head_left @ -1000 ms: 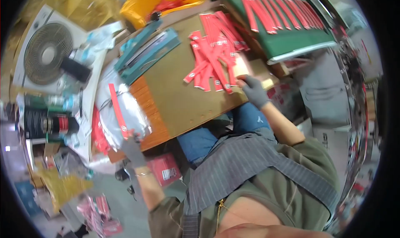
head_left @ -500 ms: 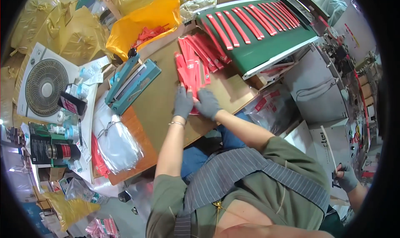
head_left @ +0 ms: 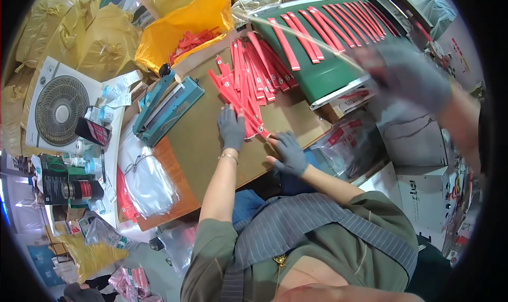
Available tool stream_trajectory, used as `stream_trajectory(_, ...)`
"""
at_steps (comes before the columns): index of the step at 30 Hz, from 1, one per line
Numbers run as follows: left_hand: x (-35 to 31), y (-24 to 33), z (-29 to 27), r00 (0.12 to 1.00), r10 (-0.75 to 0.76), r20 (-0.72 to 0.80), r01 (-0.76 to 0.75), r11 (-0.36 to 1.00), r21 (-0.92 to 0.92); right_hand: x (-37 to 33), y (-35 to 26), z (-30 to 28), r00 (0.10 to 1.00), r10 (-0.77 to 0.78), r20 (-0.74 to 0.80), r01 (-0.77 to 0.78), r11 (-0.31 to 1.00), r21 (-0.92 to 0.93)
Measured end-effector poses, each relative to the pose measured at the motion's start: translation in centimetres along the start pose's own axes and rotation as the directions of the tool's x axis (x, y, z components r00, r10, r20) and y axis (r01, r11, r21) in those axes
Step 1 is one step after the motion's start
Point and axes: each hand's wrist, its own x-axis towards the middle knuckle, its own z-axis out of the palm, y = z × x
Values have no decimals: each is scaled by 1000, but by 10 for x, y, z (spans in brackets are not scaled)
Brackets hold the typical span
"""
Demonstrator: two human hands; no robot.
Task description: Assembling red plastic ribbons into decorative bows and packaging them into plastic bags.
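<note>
A loose heap of slim red packets (head_left: pixel 244 85) lies on the brown tabletop. My left hand (head_left: pixel 231 128), in a grey fingerless glove, rests flat against the left side of the nearest packets, fingers stretched out. Gloved the same way, my right hand (head_left: pixel 289 153) has its fingers spread. Its fingertips are by the near end of a packet (head_left: pixel 247 114) lying slantwise on top; whether they touch it I cannot tell. Beyond the heap, a row of similar red packets (head_left: pixel 323 29) lies on a green conveyor belt (head_left: pixel 330 74).
A co-worker's gloved hand (head_left: pixel 410 77), blurred, holds a thin pale stick (head_left: pixel 312 37) over the belt. Left of the heap stands a teal bag sealer (head_left: pixel 172 111), with clear plastic bags (head_left: pixel 151 183) nearby. Behind is a yellow bag (head_left: pixel 185 32) of red pieces; a fan (head_left: pixel 61 110) sits far left.
My right hand has moved right, away from my left, and its fingers have spread. The nearest packets now lie more slantwise. The co-worker's hand has swung up over the belt with the stick.
</note>
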Motion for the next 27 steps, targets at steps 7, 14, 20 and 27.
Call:
stream_trajectory(7, 10, 5, -31, 982, -163, 99, 183, 949, -258, 50, 14, 15, 997, 51, -53, -39, 980, 193)
stream_trajectory(14, -106, -92, -165, 913, -397, -94, 359, 891, -278, -2, 13, -31, 1000, -24, -15, 26, 990, 139)
stream_trajectory(20, -193, -184, -265, 872, -316, -373, 412, 887, 211, 13, -1, -9, 998, 50, -46, -45, 994, 103)
stream_trajectory(27, -186, -204, -322, 811, -579, 84, 584, 809, -70, 15, -3, 3, 989, 144, -12, -141, 977, 159)
